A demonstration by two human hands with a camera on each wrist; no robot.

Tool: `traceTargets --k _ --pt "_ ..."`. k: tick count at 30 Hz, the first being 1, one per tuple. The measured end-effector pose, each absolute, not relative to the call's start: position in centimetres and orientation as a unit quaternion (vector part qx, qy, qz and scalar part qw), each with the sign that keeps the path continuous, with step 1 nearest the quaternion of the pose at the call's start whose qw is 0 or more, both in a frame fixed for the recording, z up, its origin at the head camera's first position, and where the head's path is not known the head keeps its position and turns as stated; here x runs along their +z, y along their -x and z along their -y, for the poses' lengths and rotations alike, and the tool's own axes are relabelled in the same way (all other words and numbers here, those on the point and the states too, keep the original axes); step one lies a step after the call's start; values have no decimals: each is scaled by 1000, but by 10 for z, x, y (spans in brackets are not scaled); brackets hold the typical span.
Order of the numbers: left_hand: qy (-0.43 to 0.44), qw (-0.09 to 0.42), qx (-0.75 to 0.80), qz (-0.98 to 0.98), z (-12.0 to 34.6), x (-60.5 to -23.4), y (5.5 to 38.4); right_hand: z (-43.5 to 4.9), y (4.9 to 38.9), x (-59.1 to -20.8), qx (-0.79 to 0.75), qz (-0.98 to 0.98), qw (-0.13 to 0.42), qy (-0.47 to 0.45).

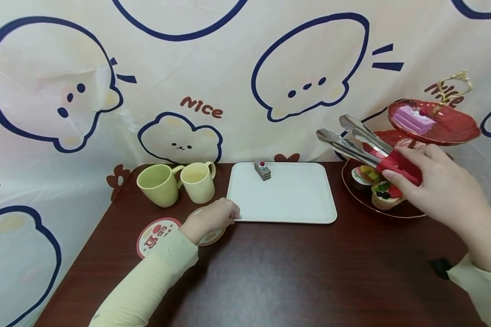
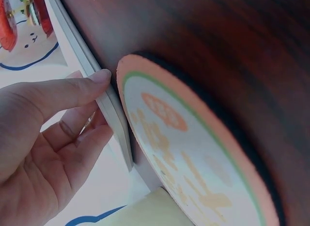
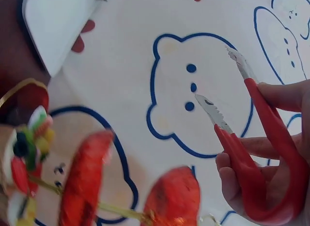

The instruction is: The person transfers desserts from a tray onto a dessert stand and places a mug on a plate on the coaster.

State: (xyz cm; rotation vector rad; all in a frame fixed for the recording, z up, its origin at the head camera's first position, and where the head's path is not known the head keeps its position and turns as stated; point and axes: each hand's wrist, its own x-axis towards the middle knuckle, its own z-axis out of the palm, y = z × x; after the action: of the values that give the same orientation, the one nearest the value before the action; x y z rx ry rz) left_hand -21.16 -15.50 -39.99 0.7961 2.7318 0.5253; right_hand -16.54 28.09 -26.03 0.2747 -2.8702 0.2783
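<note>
My left hand (image 1: 214, 218) pinches the front left corner of a white tray (image 1: 286, 195), its thumb lying along the rim in the left wrist view. At the tray's back stands a small brown cake slice (image 1: 263, 171) topped with a red cherry. With my right hand (image 1: 450, 190) I hold tongs (image 1: 401, 165) by their red grips. The metal tips are apart with nothing between them, raised and pointing left. Behind the right hand is a red tiered stand (image 1: 458, 125); a pink cake slice (image 1: 411, 120) lies on its top plate.
Two fruit-topped cupcakes (image 1: 385, 197) sit on the stand's bottom plate, partly behind the tongs. At the left are a green mug (image 1: 159, 184) and a paler mug (image 1: 198, 181). Two round coasters lie in front, one (image 1: 213, 237) partly under the left hand. A patterned cloth (image 1: 237, 81) hangs behind the table.
</note>
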Motion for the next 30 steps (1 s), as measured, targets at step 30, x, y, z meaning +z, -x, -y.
traceTargets --k 30 --pt "-286 122 185 -932 157 -402 214 -203 234 -361 223 965 -14 -139"
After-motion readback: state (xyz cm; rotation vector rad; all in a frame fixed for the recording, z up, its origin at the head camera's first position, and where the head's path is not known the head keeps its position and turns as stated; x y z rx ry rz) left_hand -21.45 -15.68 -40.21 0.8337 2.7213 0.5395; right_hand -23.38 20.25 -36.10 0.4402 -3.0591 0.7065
